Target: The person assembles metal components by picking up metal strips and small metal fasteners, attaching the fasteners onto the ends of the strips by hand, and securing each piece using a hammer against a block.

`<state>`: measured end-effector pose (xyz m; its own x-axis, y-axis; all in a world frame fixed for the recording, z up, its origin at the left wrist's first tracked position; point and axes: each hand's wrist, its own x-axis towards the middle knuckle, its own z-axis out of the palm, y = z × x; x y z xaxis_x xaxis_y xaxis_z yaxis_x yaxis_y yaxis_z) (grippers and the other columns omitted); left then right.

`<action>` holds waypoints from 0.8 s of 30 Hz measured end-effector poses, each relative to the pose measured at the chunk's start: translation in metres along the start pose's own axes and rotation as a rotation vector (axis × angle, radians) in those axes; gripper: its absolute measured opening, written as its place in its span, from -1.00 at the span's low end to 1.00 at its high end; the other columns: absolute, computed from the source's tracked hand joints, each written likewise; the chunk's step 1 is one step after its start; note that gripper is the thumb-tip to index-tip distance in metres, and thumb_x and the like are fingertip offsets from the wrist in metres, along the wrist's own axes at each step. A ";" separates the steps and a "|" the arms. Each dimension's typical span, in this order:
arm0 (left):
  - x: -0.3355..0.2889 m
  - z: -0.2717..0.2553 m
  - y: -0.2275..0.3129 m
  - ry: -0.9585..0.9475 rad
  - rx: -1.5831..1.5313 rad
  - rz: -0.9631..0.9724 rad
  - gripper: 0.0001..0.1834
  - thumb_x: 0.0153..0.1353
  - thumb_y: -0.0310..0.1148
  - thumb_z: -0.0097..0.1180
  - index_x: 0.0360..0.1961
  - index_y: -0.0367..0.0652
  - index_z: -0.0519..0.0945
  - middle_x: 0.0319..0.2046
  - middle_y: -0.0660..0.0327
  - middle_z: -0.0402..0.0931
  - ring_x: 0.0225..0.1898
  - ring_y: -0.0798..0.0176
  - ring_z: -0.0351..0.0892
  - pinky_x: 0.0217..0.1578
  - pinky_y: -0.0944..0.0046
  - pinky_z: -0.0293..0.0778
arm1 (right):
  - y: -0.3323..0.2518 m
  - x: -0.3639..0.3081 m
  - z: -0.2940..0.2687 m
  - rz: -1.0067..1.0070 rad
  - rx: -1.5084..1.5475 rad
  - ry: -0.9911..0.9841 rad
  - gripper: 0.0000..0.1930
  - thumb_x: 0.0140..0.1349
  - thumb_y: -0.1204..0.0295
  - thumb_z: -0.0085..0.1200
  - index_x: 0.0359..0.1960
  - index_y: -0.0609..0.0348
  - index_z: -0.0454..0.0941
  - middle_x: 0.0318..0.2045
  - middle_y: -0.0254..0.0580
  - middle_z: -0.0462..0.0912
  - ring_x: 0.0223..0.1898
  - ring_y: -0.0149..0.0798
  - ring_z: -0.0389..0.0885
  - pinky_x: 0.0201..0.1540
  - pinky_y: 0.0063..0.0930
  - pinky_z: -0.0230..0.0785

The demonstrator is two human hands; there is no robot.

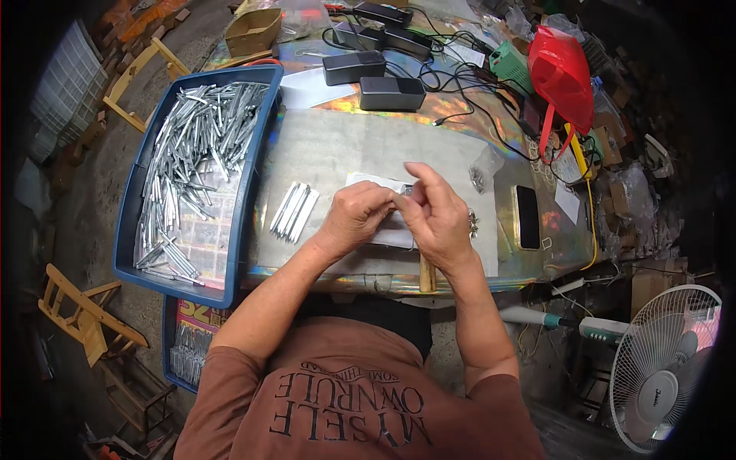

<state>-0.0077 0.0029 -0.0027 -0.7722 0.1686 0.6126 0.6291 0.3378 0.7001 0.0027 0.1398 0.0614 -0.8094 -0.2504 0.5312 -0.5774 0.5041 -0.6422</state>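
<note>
A small silver metal piece (406,189) is pinched between the fingertips of the left hand (354,216) and right hand (435,215), both closed on it, above the grey mat (360,146). A slip could likely drop it among the loose silver metal rods (294,211) lying left.

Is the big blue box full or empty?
Partly full. The blue bin holds a loose heap of silver metal rods, yet its pale bottom shows at the near end.

1. A red plastic bag (560,69) sits at upper right.
2. Black boxes (373,79) with cables lie at top centre.
3. A white fan (661,368) stands at lower right.
4. Wooden chairs (84,314) stand at lower left.
</note>
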 end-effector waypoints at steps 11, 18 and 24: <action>-0.004 0.007 -0.008 0.055 -0.075 -0.111 -0.92 -0.12 -0.51 0.11 -0.51 -0.22 0.50 -0.59 0.13 0.45 -0.51 0.12 0.45 -0.48 0.26 0.36 | 0.015 -0.016 0.015 -0.384 -0.229 0.069 -0.88 -0.03 0.59 0.04 -0.40 0.31 0.44 -0.51 -0.11 0.51 -0.53 -0.16 0.50 -0.49 -0.45 0.34; -0.005 0.010 -0.007 0.099 -0.081 -0.081 -0.92 -0.16 -0.56 0.10 -0.54 -0.23 0.53 -0.61 0.16 0.48 -0.55 0.21 0.48 -0.53 0.33 0.37 | 0.023 -0.041 0.017 -0.470 -0.260 0.090 -0.64 -0.18 0.66 0.09 -0.23 0.39 0.42 -0.44 -0.03 0.48 -0.54 -0.16 0.46 -0.50 -0.41 0.33; -0.007 0.010 -0.004 0.116 -0.055 -0.117 -0.92 -0.12 -0.50 0.12 -0.53 -0.23 0.49 -0.62 0.13 0.42 -0.54 0.11 0.42 -0.50 0.24 0.34 | 0.018 -0.041 0.006 -0.462 -0.261 -0.070 -0.59 -0.16 0.60 0.10 -0.17 0.39 0.39 -0.41 -0.03 0.48 -0.51 -0.16 0.45 -0.49 -0.40 0.30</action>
<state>-0.0060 0.0096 -0.0135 -0.8271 0.0225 0.5616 0.5420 0.2968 0.7863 0.0247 0.1542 0.0248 -0.4878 -0.5447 0.6822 -0.8364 0.5153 -0.1867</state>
